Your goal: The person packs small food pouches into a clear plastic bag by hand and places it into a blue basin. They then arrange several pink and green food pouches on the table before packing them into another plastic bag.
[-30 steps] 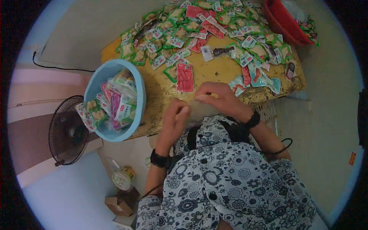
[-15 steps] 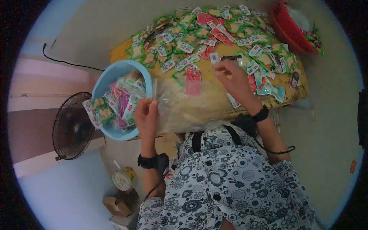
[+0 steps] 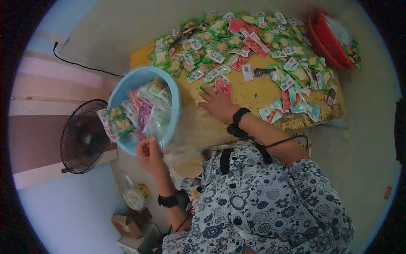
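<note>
My left hand is closed in a pinch on the edge of a clear plastic bag, just below the rim of a light blue tub. The bag is thin and faint, spread across the table's front edge. My right hand lies palm down with fingers stretched over the table, touching a red packet and the edge of a green one beside it. Part of both packets is hidden under the fingers. Several sealed food packets fill the tub, red, purple, white and green.
Green and red snack packets cover the back of the yellow table. A dark vacuum-packed piece and a blue-white packet lie to the right. Red baskets stand behind; a black fan is at left.
My right hand has moved left and toward me, leaving the dark packed piece on the table and reaching the red packet. My left hand has lowered with the bag.
</note>
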`<act>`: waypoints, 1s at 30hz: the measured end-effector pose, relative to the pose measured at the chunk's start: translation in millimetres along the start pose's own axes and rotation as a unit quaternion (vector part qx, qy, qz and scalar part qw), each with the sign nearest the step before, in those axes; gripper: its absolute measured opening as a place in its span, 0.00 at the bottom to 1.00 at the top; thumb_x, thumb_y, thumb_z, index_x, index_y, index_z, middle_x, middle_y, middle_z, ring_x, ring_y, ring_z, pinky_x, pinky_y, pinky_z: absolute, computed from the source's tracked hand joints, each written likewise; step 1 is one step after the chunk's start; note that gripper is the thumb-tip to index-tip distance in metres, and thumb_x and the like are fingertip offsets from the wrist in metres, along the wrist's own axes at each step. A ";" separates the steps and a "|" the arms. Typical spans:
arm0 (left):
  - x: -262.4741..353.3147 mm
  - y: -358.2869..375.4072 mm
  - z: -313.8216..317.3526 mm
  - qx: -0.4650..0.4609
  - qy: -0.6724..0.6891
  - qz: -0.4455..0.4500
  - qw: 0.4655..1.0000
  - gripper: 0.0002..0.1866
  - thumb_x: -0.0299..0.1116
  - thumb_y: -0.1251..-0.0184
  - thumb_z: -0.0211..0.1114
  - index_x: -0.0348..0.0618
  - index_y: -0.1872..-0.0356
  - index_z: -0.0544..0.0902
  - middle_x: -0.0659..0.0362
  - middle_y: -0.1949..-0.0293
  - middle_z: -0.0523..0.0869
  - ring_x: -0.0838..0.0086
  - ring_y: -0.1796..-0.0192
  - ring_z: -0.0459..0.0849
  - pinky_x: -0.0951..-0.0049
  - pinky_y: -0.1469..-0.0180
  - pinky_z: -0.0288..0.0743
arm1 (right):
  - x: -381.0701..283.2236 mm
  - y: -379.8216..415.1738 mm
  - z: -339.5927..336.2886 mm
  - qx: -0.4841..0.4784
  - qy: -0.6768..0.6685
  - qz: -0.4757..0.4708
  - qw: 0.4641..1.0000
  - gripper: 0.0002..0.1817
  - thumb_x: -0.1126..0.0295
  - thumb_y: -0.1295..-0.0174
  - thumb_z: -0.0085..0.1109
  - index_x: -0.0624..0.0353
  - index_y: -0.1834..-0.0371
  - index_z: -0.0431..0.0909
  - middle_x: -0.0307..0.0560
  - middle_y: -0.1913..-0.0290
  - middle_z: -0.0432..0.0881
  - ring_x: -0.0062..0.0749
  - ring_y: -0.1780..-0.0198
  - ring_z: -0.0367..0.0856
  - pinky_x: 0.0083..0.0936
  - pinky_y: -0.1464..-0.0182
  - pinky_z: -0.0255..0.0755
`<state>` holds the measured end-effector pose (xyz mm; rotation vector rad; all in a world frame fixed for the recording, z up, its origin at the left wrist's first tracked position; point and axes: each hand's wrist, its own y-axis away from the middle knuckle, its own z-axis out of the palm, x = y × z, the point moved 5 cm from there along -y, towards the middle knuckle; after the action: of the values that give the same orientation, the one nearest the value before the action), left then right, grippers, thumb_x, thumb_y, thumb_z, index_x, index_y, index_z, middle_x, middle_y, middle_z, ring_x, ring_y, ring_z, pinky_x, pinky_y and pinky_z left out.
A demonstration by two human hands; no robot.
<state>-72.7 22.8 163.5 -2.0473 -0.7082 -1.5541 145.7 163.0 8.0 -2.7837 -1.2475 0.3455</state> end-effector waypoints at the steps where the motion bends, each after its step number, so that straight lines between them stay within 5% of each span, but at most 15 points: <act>1: 4.1 0.6 -5.2 0.031 -0.010 0.008 0.999 0.06 0.30 0.35 0.67 0.44 0.67 0.77 0.68 0.76 0.75 0.87 0.76 0.68 0.84 0.75 0.59 | 0.4 -2.3 2.5 -0.022 0.000 0.004 1.000 0.20 0.60 0.41 0.59 0.46 0.45 0.78 0.49 0.31 0.68 0.51 0.26 0.58 0.71 0.31 0.47; 5: 13.6 5.5 -19.5 0.025 -0.029 0.014 0.999 0.08 0.34 0.34 0.67 0.42 0.62 0.81 0.67 0.72 0.78 0.85 0.74 0.71 0.81 0.73 0.64 | 23.7 4.4 4.9 -0.066 0.069 -0.015 0.995 0.21 0.62 0.38 0.55 0.42 0.40 0.74 0.44 0.31 0.69 0.44 0.25 0.56 0.62 0.34 0.51; 8: 20.1 13.1 -12.7 0.005 -0.026 -0.025 0.999 0.10 0.32 0.35 0.67 0.41 0.57 0.81 0.67 0.71 0.78 0.85 0.72 0.72 0.81 0.71 0.65 | 70.6 30.0 10.5 0.003 0.047 0.025 0.999 0.22 0.60 0.38 0.57 0.42 0.40 0.74 0.42 0.31 0.69 0.43 0.25 0.57 0.59 0.34 0.52; 14: 12.1 21.4 29.5 -0.078 0.017 -0.099 0.992 0.10 0.27 0.38 0.69 0.40 0.58 0.80 0.66 0.67 0.80 0.84 0.67 0.76 0.82 0.65 0.70 | 130.7 72.2 -32.3 -0.002 0.092 0.116 0.989 0.16 0.64 0.39 0.55 0.47 0.47 0.78 0.46 0.35 0.71 0.49 0.30 0.63 0.56 0.35 0.57; 18: 2.4 20.8 63.1 -0.129 0.079 -0.079 0.985 0.07 0.26 0.40 0.70 0.42 0.64 0.79 0.67 0.69 0.79 0.84 0.69 0.74 0.82 0.67 0.68 | 106.8 78.5 -70.4 -0.016 -0.064 0.228 0.971 0.14 0.65 0.36 0.55 0.52 0.48 0.78 0.47 0.43 0.77 0.44 0.45 0.77 0.42 0.45 0.70; 20: 1.7 20.8 82.2 -0.168 0.111 -0.080 0.976 0.07 0.26 0.41 0.70 0.44 0.67 0.79 0.68 0.73 0.77 0.85 0.72 0.71 0.82 0.69 0.65 | 60.6 80.2 -78.5 -0.064 -0.322 0.234 0.915 0.17 0.62 0.32 0.53 0.54 0.42 0.75 0.45 0.46 0.80 0.36 0.47 0.80 0.33 0.48 0.73; 21: 4.3 21.5 90.0 -0.186 0.111 -0.061 0.974 0.07 0.26 0.41 0.70 0.44 0.68 0.79 0.68 0.73 0.77 0.85 0.73 0.72 0.82 0.69 0.66 | 32.0 77.8 -78.7 -0.071 -0.484 0.196 0.850 0.21 0.59 0.29 0.52 0.55 0.37 0.72 0.43 0.46 0.81 0.32 0.44 0.79 0.29 0.48 0.73; 23: 13.2 23.9 103.8 -0.218 0.107 -0.028 0.970 0.08 0.25 0.41 0.70 0.44 0.70 0.77 0.67 0.75 0.77 0.84 0.73 0.73 0.82 0.70 0.67 | -3.4 67.7 -87.5 -0.049 -0.664 0.266 0.697 0.22 0.57 0.27 0.49 0.57 0.36 0.71 0.40 0.46 0.81 0.28 0.44 0.78 0.29 0.44 0.72; 26: 21.0 37.8 123.7 -0.272 0.114 -0.048 0.954 0.09 0.26 0.41 0.71 0.44 0.70 0.77 0.68 0.76 0.76 0.84 0.72 0.74 0.81 0.69 0.69 | -23.1 47.2 -63.5 -0.057 -0.773 0.202 0.599 0.23 0.58 0.26 0.48 0.60 0.35 0.69 0.41 0.44 0.79 0.29 0.42 0.76 0.29 0.38 0.69; 30: 20.1 45.3 139.2 -0.305 0.029 0.027 0.951 0.09 0.28 0.41 0.72 0.43 0.70 0.77 0.67 0.76 0.76 0.82 0.72 0.74 0.80 0.68 0.70 | -39.0 25.2 -2.7 -0.099 -0.820 0.044 0.562 0.24 0.62 0.31 0.53 0.63 0.36 0.69 0.44 0.42 0.77 0.31 0.39 0.74 0.31 0.36 0.68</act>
<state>62.2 80.6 145.9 -2.3984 -0.1416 -1.9640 139.6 117.2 13.5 -1.9105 -0.9957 3.3480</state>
